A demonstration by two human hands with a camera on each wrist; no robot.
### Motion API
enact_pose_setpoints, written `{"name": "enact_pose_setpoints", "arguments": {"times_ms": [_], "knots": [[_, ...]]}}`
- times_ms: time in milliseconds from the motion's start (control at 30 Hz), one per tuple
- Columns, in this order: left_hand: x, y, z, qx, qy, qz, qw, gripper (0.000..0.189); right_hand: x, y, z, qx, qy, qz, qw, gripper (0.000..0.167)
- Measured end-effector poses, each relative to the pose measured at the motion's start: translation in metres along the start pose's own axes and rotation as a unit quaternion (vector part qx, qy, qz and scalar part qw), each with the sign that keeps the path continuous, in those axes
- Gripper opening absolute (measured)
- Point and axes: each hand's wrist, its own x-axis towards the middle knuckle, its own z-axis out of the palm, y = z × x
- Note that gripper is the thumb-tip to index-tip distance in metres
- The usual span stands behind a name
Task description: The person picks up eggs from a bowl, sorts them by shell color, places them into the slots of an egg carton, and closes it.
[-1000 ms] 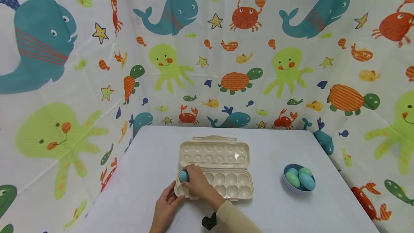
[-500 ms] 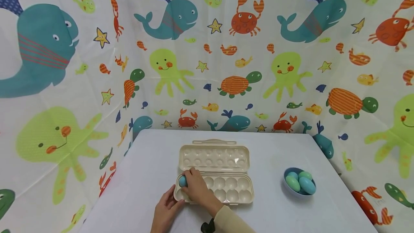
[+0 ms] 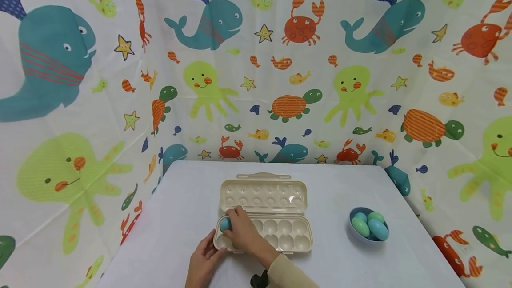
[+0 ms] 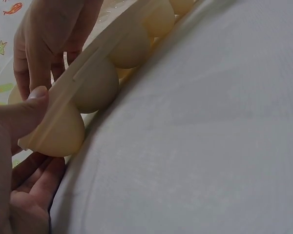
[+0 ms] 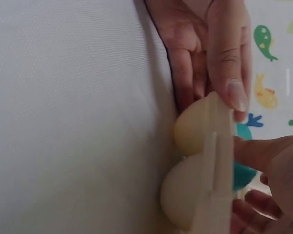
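A cream plastic egg carton [image 3: 310,240] lies open on the white table, its lid [image 3: 264,183] folded back behind the cups. My right hand [image 3: 245,234] holds a blue egg [image 3: 225,224] at the back-left cup, seen also as a teal egg [image 5: 243,176] behind the rim in the right wrist view. My left hand [image 3: 203,258] grips the carton's front-left corner. In the left wrist view its thumb [image 4: 30,113] presses the rim while fingers lie beneath the end cup. The right hand covers some cups, so their contents are hidden. The visible right-hand cups are empty.
A blue bowl [image 3: 367,237] with several blue and green eggs stands to the right of the carton. A curtain [image 3: 256,141] printed with sea animals surrounds the table [image 3: 336,266] at the back and sides.
The head view has tilted slightly, so the whole scene sits a little lower. Both hands keep nearly the same places on the egg and the carton.
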Motion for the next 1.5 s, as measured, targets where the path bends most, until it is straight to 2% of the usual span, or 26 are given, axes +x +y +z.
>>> {"name": "enact_pose_setpoints", "arguments": {"times_ms": [267, 433, 567, 667, 767, 900, 1033, 1233, 1500], "knots": [[0.002, 0.0, -0.002, 0.012, 0.008, -0.014, 0.9998, 0.079, -0.005, 0.005, -0.036, -0.013, 0.027, 0.003, 0.9996, 0.05], [0.001, 0.001, 0.0, 0.021, 0.009, -0.01, 0.9997, 0.079, -0.015, 0.019, -0.06, -0.022, 0.057, 0.007, 0.9981, 0.047], [0.001, 0.0, 0.002, 0.025, 0.008, -0.018, 0.9995, 0.08, -0.026, 0.035, -0.078, -0.034, 0.092, 0.011, 0.9951, 0.045], [0.001, -0.001, 0.003, 0.026, 0.006, -0.017, 0.9995, 0.078, -0.035, 0.047, -0.094, -0.031, 0.108, 0.032, 0.9931, 0.045], [0.003, -0.003, 0.002, 0.025, 0.004, -0.002, 0.9997, 0.076, -0.044, 0.06, -0.111, -0.018, 0.12, 0.069, 0.9903, 0.045], [0.004, -0.002, 0.0, 0.024, -0.001, 0.02, 0.9995, 0.076, -0.057, 0.081, -0.13, -0.02, 0.152, 0.104, 0.9827, 0.045], [0.002, 0.001, -0.001, 0.027, 0.0, 0.022, 0.9994, 0.075, -0.071, 0.103, -0.146, -0.042, 0.188, 0.125, 0.9733, 0.045], [0.002, 0.001, -0.002, 0.024, 0.005, 0.02, 0.9995, 0.074, -0.092, 0.129, -0.175, -0.066, 0.197, 0.189, 0.9596, 0.045], [0.002, 0.002, -0.002, 0.022, 0.007, 0.025, 0.9994, 0.074, -0.127, 0.16, -0.199, -0.081, 0.216, 0.241, 0.9428, 0.043]]}}
